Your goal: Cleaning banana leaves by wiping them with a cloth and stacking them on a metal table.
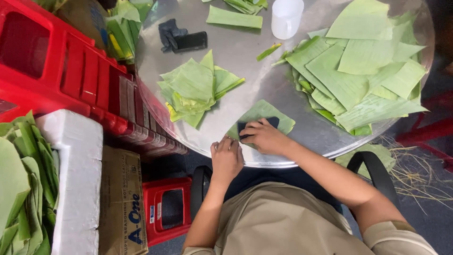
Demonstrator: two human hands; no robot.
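A person sits at a round metal surface (245,52) and works on a single green leaf piece (264,113) lying flat near the surface's near edge. The right hand (264,137) rests on this leaf piece, its fingers curled shut around a small dark cloth (257,125) pressed against the leaf. The left hand (226,156) lies just beside the leaf piece on its near-left side, at the rim of the surface, with its fingers (225,144) stretched out flat, holding nothing, their tips touching the leaf's edge. Just beyond the leaf piece and a little to its left sits a small stack of folded leaf pieces (196,89). To the right of the leaf piece, a big loose heap of larger leaf sheets (358,71) spreads to the surface's far-right rim. Well beyond the leaf piece stands a translucent white plastic cup (286,18), and farther left of that lie a dark phone (190,41) and a dark crumpled cloth (169,32) touching it. Left of the leaf piece, off the surface, stand red plastic crates (61,71), a white foam box (78,179) filled with more leaves (23,174), and a brown cardboard carton (120,198).
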